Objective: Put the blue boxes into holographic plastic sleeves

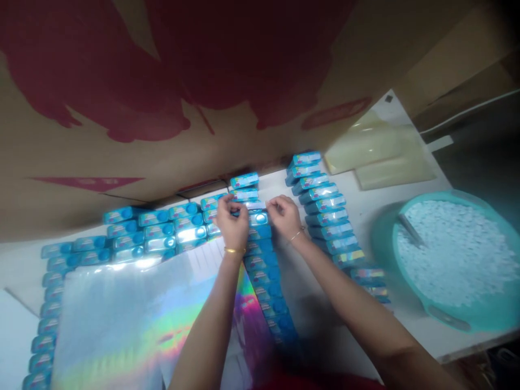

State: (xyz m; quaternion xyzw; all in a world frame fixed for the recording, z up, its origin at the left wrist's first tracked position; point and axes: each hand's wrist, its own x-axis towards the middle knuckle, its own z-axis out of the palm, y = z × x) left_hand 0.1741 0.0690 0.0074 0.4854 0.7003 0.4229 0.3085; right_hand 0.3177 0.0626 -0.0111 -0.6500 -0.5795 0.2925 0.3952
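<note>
My left hand [233, 222] and my right hand [285, 218] face each other over a column of small blue boxes, fingers pinched. A thin whitish sticker strip [255, 205] stretches between their fingertips, just above a blue box [258, 218] with a pale round mark. Under my left forearm lies a shiny rainbow-silver sticker sheet [134, 319], with slits along its upper edge. Blue boxes [264, 276] run toward me between my arms. To the right, another column of blue boxes [325, 205] carries pale strips on the sides that face up.
More blue boxes [160, 230] stand in rows behind and left of the sheet. A turquoise basin [441, 319] of small white pieces, with a grey scoop handle [411, 230], sits at right. Yellowish translucent sheets [377, 146] lie behind it. A large cardboard box [227, 149] walls the back.
</note>
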